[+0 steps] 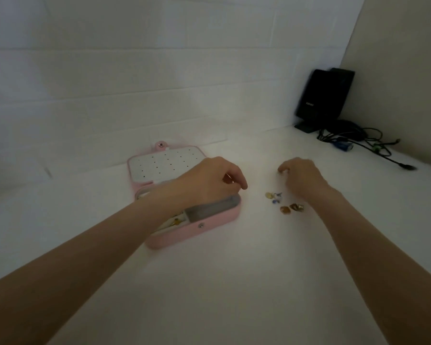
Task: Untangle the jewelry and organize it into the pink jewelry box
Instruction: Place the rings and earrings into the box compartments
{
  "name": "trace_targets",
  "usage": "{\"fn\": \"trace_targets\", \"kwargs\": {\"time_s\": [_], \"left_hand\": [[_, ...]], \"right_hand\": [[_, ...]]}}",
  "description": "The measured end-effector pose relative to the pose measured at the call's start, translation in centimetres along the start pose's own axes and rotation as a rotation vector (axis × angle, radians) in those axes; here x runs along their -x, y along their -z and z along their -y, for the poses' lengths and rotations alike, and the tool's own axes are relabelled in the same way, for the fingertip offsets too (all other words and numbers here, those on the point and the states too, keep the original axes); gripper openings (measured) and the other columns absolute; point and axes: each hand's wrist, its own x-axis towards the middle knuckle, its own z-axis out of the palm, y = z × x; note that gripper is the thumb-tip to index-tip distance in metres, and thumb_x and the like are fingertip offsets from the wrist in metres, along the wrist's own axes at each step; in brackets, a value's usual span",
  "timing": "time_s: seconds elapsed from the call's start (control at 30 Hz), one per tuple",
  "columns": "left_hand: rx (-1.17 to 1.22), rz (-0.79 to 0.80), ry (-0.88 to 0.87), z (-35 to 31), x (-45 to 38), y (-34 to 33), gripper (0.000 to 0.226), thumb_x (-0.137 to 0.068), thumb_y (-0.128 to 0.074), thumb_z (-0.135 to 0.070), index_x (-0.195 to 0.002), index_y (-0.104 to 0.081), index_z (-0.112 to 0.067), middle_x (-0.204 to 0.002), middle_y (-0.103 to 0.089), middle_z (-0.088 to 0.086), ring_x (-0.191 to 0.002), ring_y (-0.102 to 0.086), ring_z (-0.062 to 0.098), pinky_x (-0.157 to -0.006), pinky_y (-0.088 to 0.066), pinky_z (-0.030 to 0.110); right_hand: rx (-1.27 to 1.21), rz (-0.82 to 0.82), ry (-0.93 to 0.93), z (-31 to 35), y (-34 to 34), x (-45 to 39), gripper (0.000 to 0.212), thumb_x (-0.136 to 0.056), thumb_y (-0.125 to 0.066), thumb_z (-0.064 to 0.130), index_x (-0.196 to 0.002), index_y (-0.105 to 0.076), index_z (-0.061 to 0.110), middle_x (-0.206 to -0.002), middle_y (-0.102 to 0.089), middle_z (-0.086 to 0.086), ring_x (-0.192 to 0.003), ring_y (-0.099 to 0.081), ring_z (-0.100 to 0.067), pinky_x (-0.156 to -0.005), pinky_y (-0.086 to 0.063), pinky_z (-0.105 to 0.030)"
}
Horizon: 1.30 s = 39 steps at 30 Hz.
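The pink jewelry box [210, 221] lies open on the white table, its white perforated lid panel [164, 163] tilted back. A few small pieces [176, 221] lie in its front left compartment. My left hand [209, 179] hovers over the box's right side with fingers curled; whether it holds anything is hidden. My right hand [301, 176] is to the right of the box, fingers curled down onto the table around something small at the fingertips. Several small jewelry pieces [285, 202], amber, gold and blue, lie loose just in front of that hand.
A black device on a stand [321, 95] leans in the far right corner, with a tangle of dark cables [368, 145] trailing over the table beside it. White walls close off the back and right of the table.
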Motion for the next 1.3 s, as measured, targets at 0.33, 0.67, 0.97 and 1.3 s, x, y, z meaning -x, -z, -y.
{"fn": "trace_targets", "kwargs": {"time_s": [0.33,0.67,0.97,1.3], "left_hand": [[0.129,-0.198,-0.007,-0.9,-0.1,-0.5,0.015,-0.089,-0.058,-0.013,-0.093,-0.068,-0.023,-0.083,-0.062,-0.016,-0.073,-0.058,-0.005,-0.069,-0.046,0.009],[0.387,-0.366,-0.003,0.6,2.8,1.7,0.015,-0.08,-0.07,-0.005,-0.082,-0.07,-0.02,-0.076,-0.07,-0.01,-0.071,-0.066,-0.002,-0.069,-0.048,0.009],[0.804,-0.399,0.236,3.3,5.2,3.5,0.009,-0.074,-0.073,-0.004,-0.083,-0.071,-0.006,-0.064,-0.069,-0.003,-0.062,-0.065,0.004,-0.06,-0.051,0.013],[0.9,-0.462,0.275,7.0,7.7,3.5,0.009,-0.073,-0.073,-0.003,-0.074,-0.066,-0.008,-0.073,-0.071,0.006,-0.065,-0.066,0.01,-0.063,-0.053,0.017]], "right_hand": [[-1.016,0.173,0.076,1.6,2.5,2.2,0.01,-0.082,-0.062,-0.005,-0.087,-0.069,-0.001,-0.089,-0.069,-0.015,-0.077,-0.065,-0.016,-0.073,-0.055,-0.018],[-1.525,0.583,0.198,5.9,3.6,4.3,0.014,-0.083,-0.054,-0.01,-0.091,-0.061,-0.001,-0.077,-0.07,-0.011,-0.072,-0.07,-0.015,-0.068,-0.054,-0.017],[-1.101,0.425,0.325,10.7,3.7,4.9,0.013,-0.08,-0.068,0.0,-0.092,-0.065,0.002,-0.089,-0.066,-0.013,-0.081,-0.064,-0.018,-0.077,-0.056,-0.024],[-0.881,0.365,0.448,14.9,1.7,5.0,0.007,-0.078,-0.071,0.004,-0.076,-0.071,0.01,-0.067,-0.067,-0.002,-0.058,-0.059,-0.004,-0.062,-0.051,-0.014]]}}
